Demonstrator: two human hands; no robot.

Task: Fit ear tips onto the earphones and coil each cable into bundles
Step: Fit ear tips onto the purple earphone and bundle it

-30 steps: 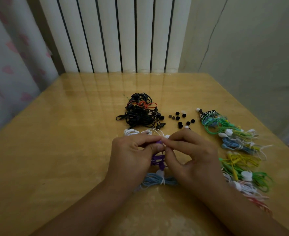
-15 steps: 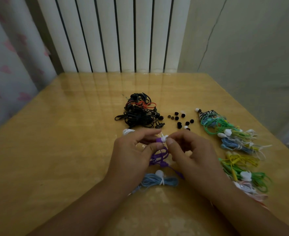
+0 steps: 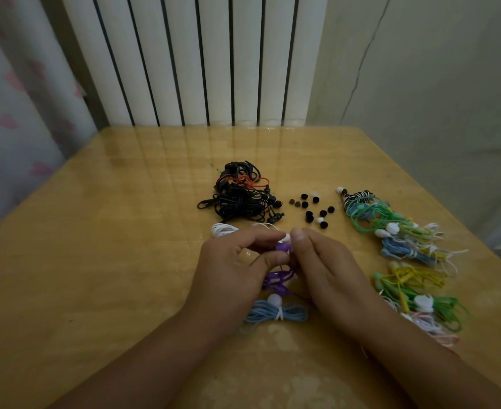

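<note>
Fingers: my left hand (image 3: 231,270) has thumb and forefinger curled, pinching the purple earbud (image 3: 283,247) with a white ear tip (image 3: 286,238) at its end. My right hand (image 3: 329,270) meets it with fingertips at the tip; I cannot tell whether they grip it. The purple cable (image 3: 276,280) hangs between my palms onto the wooden table (image 3: 110,261). A tied light-blue bundle (image 3: 276,312) lies just below. Farther out: a black earphone heap (image 3: 240,199), loose black ear tips (image 3: 314,209), a white cable (image 3: 222,230). Coloured bundles (image 3: 405,261) line my right side.
</note>
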